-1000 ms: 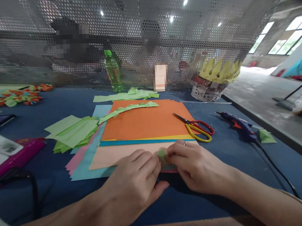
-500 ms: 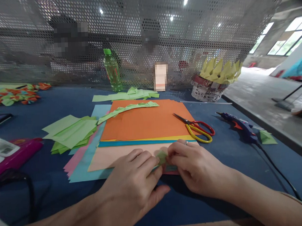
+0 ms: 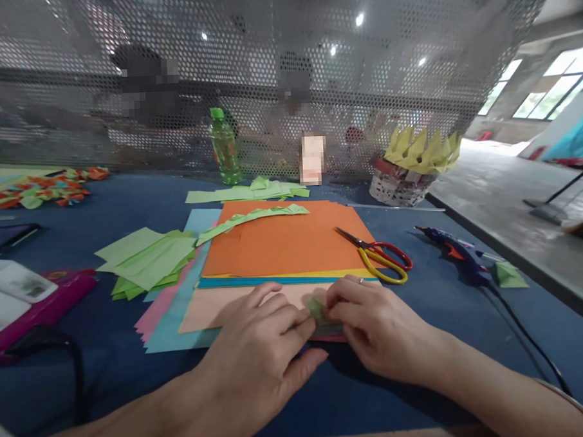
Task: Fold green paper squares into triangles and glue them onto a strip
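My left hand (image 3: 259,355) and my right hand (image 3: 378,324) meet over the near edge of a stack of coloured paper sheets (image 3: 283,244). Both hands pinch a small folded piece of green paper (image 3: 316,307) between their fingertips. Most of that piece is hidden under my fingers. A ring shows on my right hand. The top sheet of the stack is orange, with a chain of folded green pieces (image 3: 250,217) lying across its far edge.
Red and yellow scissors (image 3: 380,256) lie right of the stack, a blue glue gun (image 3: 455,256) with its cable further right. Green paper squares (image 3: 146,260) sit left, a pink case (image 3: 39,300) far left. A green bottle (image 3: 224,147), a woven basket (image 3: 400,178) and a mesh screen (image 3: 266,78) stand behind.
Both hands have kept pinching the green piece in the same spot, with small finger shifts. The camera view has tilted slightly.
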The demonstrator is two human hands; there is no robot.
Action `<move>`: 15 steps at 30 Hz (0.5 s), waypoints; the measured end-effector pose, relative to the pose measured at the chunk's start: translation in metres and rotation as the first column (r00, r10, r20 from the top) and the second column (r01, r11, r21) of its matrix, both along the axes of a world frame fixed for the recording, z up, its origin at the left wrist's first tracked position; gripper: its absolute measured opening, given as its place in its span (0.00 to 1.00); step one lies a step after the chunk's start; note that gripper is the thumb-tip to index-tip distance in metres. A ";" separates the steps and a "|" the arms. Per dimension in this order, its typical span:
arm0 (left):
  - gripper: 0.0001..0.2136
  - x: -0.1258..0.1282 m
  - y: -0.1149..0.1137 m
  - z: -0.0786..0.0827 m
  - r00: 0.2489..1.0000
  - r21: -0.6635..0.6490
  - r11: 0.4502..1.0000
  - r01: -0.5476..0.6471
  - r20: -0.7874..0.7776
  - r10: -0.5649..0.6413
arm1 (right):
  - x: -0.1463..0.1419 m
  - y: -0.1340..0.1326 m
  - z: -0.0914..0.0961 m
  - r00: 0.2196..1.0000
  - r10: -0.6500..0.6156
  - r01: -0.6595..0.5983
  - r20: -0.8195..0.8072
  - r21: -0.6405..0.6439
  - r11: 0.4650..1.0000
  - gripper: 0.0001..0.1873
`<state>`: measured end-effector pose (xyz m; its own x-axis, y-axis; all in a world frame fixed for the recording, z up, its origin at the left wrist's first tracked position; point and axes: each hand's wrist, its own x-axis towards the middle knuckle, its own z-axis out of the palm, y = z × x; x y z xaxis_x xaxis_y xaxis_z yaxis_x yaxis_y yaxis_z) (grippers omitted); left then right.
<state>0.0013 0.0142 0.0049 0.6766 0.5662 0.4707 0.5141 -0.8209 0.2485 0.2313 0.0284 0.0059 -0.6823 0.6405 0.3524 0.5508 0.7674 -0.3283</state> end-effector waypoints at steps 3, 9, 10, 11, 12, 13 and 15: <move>0.10 -0.003 0.005 0.000 0.997 -0.074 0.997 0.010 0.080 -0.004 | -0.003 0.004 -0.001 0.992 -0.090 0.082 -0.083 -0.091 0.993 0.12; 0.08 -0.003 0.013 0.006 0.983 -0.069 0.997 -0.033 0.181 0.045 | -0.014 0.007 -0.002 0.971 -0.236 0.239 0.035 -0.113 0.964 0.10; 0.08 -0.003 0.014 0.008 0.980 -0.058 0.997 -0.046 0.192 0.056 | -0.015 0.007 -0.002 0.970 -0.236 0.241 0.058 -0.113 0.964 0.10; 0.08 -0.003 0.016 0.009 0.978 -0.052 0.997 -0.065 0.193 0.073 | -0.016 0.007 -0.002 0.970 -0.233 0.240 0.072 -0.113 0.964 0.11; 0.09 -0.004 0.017 0.010 0.979 -0.052 0.995 -0.084 0.183 0.093 | -0.016 0.007 -0.002 0.969 -0.232 0.241 0.082 -0.118 0.963 0.11; 0.10 -0.004 0.019 0.011 0.979 -0.060 0.993 -0.107 0.170 0.115 | -0.017 0.006 -0.002 0.968 -0.235 0.245 0.089 -0.123 0.962 0.11; 0.11 -0.005 0.021 0.011 0.978 -0.086 0.986 -0.140 0.146 0.151 | -0.017 0.006 -0.002 0.965 -0.246 0.258 0.095 -0.137 0.957 0.10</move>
<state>-0.0040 0.0348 0.0154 0.5085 0.6910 0.5137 0.5783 -0.7161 0.3908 0.2146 0.0343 0.0044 -0.5133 0.8357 0.1954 0.7476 0.5472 -0.3764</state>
